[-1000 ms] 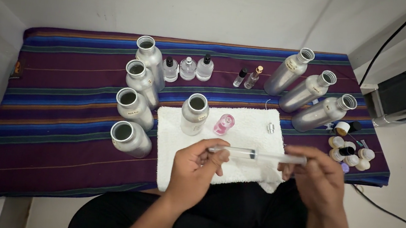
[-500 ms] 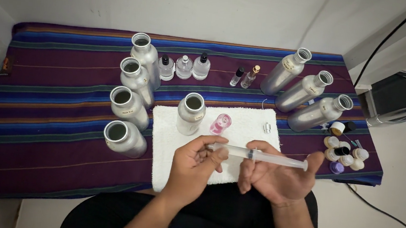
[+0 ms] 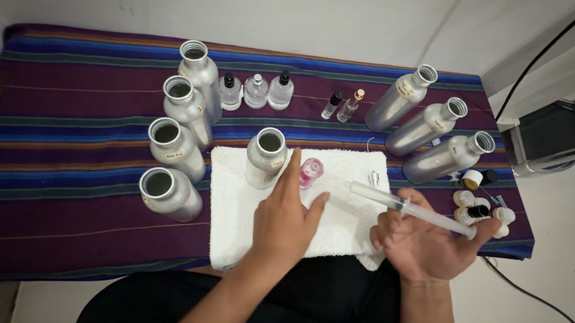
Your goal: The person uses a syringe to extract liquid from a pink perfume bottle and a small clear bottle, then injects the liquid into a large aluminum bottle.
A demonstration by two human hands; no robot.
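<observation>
White towel (image 3: pixel 338 221), syringe (image 3: pixel 408 207) tip pointing upper-left

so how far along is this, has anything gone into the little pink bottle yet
Done: the metal bottles stand uncapped and the small pink bottle sits open on the white towel. In hand: the right hand holds a syringe; the left hand reaches toward the pink bottle. Whether it's filled, I can't tell.

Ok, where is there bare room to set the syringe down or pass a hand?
Free: the striped cloth left of the four open bottles, and its front-left strip. Some white towel shows between the left hand and the right hand with the syringe. Crowded: the small caps at the right edge.
</observation>
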